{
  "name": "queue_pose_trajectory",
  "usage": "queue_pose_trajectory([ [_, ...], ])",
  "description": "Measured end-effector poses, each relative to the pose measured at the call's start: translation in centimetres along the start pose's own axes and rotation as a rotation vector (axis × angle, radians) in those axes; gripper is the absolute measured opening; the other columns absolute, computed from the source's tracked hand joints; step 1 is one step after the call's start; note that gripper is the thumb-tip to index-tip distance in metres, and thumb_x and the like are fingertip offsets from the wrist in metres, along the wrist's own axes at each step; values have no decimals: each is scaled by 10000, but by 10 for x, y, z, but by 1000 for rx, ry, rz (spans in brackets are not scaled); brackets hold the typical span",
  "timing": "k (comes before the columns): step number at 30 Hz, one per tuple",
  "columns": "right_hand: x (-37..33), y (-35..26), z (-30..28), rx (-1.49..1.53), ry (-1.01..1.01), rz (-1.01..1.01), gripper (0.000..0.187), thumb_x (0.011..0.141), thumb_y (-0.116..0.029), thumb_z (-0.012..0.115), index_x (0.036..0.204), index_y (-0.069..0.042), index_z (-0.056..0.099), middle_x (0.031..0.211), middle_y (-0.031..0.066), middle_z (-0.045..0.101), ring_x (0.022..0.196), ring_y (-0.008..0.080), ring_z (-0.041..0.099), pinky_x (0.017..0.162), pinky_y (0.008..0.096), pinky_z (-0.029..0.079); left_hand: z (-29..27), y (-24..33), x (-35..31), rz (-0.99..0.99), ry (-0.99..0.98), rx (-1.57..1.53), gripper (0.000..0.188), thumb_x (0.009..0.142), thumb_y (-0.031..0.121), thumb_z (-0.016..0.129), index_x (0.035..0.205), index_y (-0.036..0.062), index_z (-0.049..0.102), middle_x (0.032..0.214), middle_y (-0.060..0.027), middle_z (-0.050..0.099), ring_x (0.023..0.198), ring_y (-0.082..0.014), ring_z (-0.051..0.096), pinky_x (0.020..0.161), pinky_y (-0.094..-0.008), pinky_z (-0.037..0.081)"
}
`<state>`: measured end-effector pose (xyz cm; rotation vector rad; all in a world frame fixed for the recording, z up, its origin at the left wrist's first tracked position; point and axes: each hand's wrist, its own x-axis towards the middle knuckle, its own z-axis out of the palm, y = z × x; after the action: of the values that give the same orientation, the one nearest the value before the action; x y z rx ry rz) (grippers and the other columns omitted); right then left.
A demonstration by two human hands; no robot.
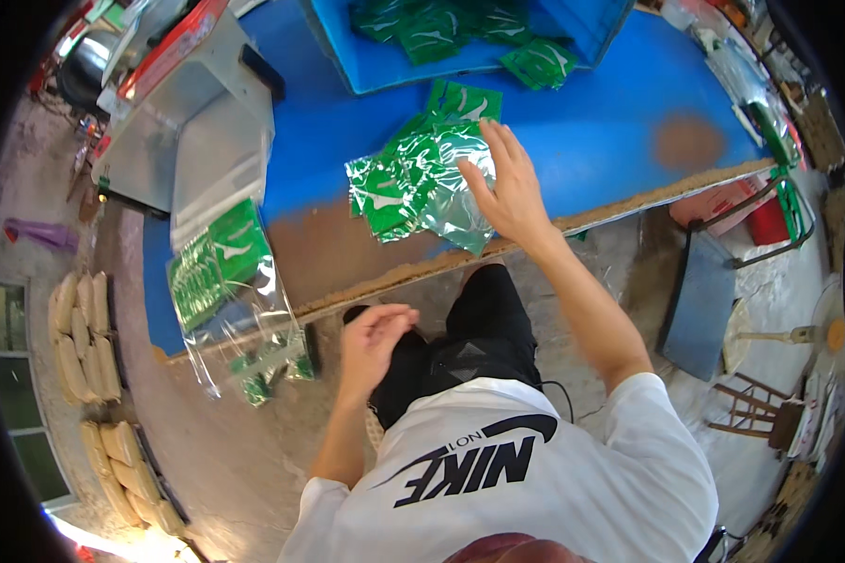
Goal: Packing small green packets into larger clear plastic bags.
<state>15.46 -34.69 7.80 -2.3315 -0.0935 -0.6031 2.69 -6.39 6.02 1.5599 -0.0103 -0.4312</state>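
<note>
My right hand lies with fingers stretched and thumb apart on the right side of a loose pile of shiny green plastic packets. A clear plastic film shows under its thumb, at the pile's near right. My left hand is off the table, above my lap, with fingers loosely bent and nothing visible in them. Left of the pile, a clear plastic bag with a row of green packets inside hangs over the table's front edge.
A blue bin with more green packets stands at the far side of the blue-topped table. A metal machine with a sloping tray is on the left. Right of the table are a blue-grey chair and a wooden stool. Stacked sacks lie at left.
</note>
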Motion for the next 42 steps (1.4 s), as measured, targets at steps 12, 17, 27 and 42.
queue_pose_trajectory([
  [12,-38,-11,-11,-250,-191,-271,457,936,-300,603,1284,-6,569,1352,222,539,1275,437,475,1079,539,348,64,-24,22,-157,185,-542,374,970,218,649,1225,-45,574,1182,-95,651,1076,-189,649,863,-338,591],
  [17,-70,0,-19,-62,-515,-622,515,911,-348,641,1293,-13,553,1359,227,535,1309,412,467,1108,560,316,52,-24,21,-124,165,-665,359,937,216,692,1221,23,591,1203,-55,645,1075,-168,641,861,-344,577],
  [27,-35,13,-8,-261,-389,-528,776,834,-348,756,1435,2,411,1479,212,429,1348,387,418,1107,503,341,24,-40,-4,-151,211,-704,387,861,101,749,1220,69,608,1187,-41,662,1063,-170,638,922,-345,506],
  [42,-22,-46,24,32,-105,-314,523,889,-344,702,1255,7,572,1209,220,614,1074,316,617,893,409,498,27,-43,-6,-142,52,-843,394,896,74,710,1259,51,562,1195,-55,650,1054,-179,650,910,-347,545],
])
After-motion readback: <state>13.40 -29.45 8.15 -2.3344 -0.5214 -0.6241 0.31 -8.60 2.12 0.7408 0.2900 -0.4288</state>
